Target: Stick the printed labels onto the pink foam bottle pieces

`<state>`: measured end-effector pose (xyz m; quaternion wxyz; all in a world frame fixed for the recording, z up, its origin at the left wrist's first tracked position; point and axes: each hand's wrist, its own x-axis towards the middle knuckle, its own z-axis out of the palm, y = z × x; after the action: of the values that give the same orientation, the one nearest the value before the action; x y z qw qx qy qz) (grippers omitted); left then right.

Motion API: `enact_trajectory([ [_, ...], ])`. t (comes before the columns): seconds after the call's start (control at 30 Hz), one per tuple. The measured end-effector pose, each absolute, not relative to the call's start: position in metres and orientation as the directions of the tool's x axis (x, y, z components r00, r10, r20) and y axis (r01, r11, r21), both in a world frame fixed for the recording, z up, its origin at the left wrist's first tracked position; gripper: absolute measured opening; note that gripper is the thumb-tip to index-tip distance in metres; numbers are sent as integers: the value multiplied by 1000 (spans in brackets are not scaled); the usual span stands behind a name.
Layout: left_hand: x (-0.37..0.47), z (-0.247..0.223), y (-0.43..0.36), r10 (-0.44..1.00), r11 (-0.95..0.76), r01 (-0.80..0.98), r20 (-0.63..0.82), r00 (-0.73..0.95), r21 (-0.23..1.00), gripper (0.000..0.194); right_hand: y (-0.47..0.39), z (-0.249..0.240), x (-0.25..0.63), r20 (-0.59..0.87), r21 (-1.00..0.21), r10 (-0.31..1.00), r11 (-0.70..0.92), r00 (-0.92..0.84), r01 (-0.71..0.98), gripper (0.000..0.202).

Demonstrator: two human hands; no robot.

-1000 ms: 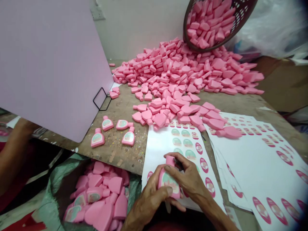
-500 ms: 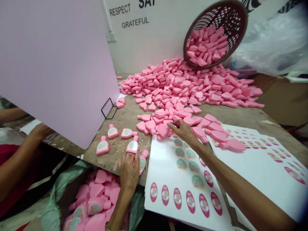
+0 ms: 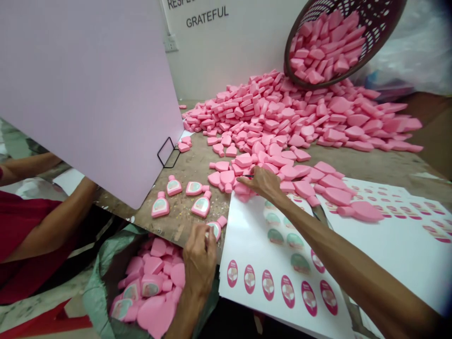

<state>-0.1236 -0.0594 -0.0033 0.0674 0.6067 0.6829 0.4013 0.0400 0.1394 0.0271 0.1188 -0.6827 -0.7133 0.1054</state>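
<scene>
My left hand (image 3: 200, 254) is at the table's front edge, its fingers curled onto the near end of a pink bottle with a label (image 3: 216, 228); they partly cover it. Several other labelled pink bottles (image 3: 201, 205) lie just beyond it. My right hand (image 3: 264, 182) reaches over the label sheet (image 3: 247, 245) to the near side of the heap of pink bottles (image 3: 268, 117). Its fingers are closed round a thin dark tool (image 3: 248, 176), whose kind I cannot make out. The fingertips reach a plain pink bottle; whether they grip it is hidden.
A tipped brown basket (image 3: 293, 70) spills bottles at the back. An open green sack (image 3: 95, 273) of bottles hangs below the table edge. On the left stands a pale panel (image 3: 88, 94) with a wire stand (image 3: 168, 153); beyond it is a co-worker's arm (image 3: 52, 226). More label sheets (image 3: 395, 240) lie right.
My left hand has shifted from one labelled bottle to the one nearer the table edge, and its fingers have curled. My right hand stays by the heap with the dark tool. The view has shifted.
</scene>
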Motion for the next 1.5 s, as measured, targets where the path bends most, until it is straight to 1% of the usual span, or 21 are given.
enact_trajectory([
  [0.03, -117, -4, -65, 911, -87, 730, 350, -217, 678, 22, 139, 28, 35, 10, -287, 998, 61, -61, 956, 50],
  [0.13, -103, -12, -69, 959, -111, 639, 250, -131, 761, 24, 139, 29, 20, -10, -290, 995, 89, -96, 953, 37],
  [0.23, -99, -16, -61, 943, -119, 612, 282, -176, 782, 22, 140, 32, 14, -28, -309, 996, 74, -87, 948, 29],
  [0.3, -101, -13, -53, 930, -129, 585, 303, -210, 800, 22, 139, 37, 15, -52, -336, 996, 49, -70, 941, 28],
  [0.37, -101, -7, -46, 931, -127, 518, 282, -231, 846, 21, 132, 43, 23, -93, -384, 993, 38, -79, 923, 30],
  [0.47, -93, 5, -39, 949, -55, 293, 141, -281, 954, 22, 106, 52, 39, -154, -489, 976, 63, -156, 870, 39],
  [0.53, -82, 10, -37, 974, 19, 53, -7, -226, 998, 32, 79, 54, 50, -186, -645, 946, 85, -264, 759, 41],
  [0.6, -69, 11, -38, 987, 114, -182, -132, -87, 977, 37, 50, 51, 62, -191, -824, 901, 70, -391, 562, 39],
  [0.63, -62, 11, -40, 983, 168, -266, -180, -21, 949, 38, 37, 49, 69, -171, -879, 889, 56, -424, 473, 37],
  [0.67, -57, 10, -42, 974, 220, -323, -225, 24, 920, 38, 26, 45, 78, -146, -909, 898, 45, -416, 415, 36],
  [0.7, -53, 8, -45, 962, 268, -357, -267, 52, 895, 39, 16, 41, 88, -115, -912, 926, 46, -360, 409, 35],
  [0.77, -47, 5, -50, 941, 333, -364, -333, 66, 870, 39, 0, 30, 110, -26, -876, 984, 63, -178, 478, 31],
  [0.83, -42, 3, -54, 927, 371, -313, -371, 62, 874, 38, -13, 16, 132, 65, -802, 997, 78, -43, 592, 27],
  [0.9, -36, 4, -57, 923, 385, -223, -378, 75, 895, 36, -26, 3, 152, 137, -695, 990, 121, -34, 708, 22],
  [0.97, -27, 5, -59, 920, 387, -125, -373, 123, 914, 31, -38, -9, 167, 209, -557, 975, 180, -73, 811, 18],
  [1.03, -17, 5, -61, 914, 381, -38, -370, 164, 924, 26, -49, -18, 177, 285, -430, 952, 232, -112, 873, 15],
  [1.1, -7, 3, -63, 904, 393, 11, -388, 181, 920, 25, -56, -22, 184, 341, -349, 928, 273, -150, 896, 13],
  [1.2, 3, -3, -68, 899, 395, -12, -383, 213, 919, 31, -61, -24, 189, 383, -286, 901, 324, -202, 902, 10],
  [1.33, 5, -10, -72, 915, 338, -47, -317, 251, 940, 35, -62, -25, 188, 393, -241, 890, 344, -233, 907, 9],
  [1.43, 3, -12, -72, 913, 334, 1, -324, 248, 942, 36, -64, -26, 186, 389, -249, 893, 341, -229, 907, 10],
  [1.5, 3, -13, -72, 910, 339, 14, -332, 250, 941, 37, -66, -29, 186, 387, -279, 899, 327, -206, 903, 10],
])
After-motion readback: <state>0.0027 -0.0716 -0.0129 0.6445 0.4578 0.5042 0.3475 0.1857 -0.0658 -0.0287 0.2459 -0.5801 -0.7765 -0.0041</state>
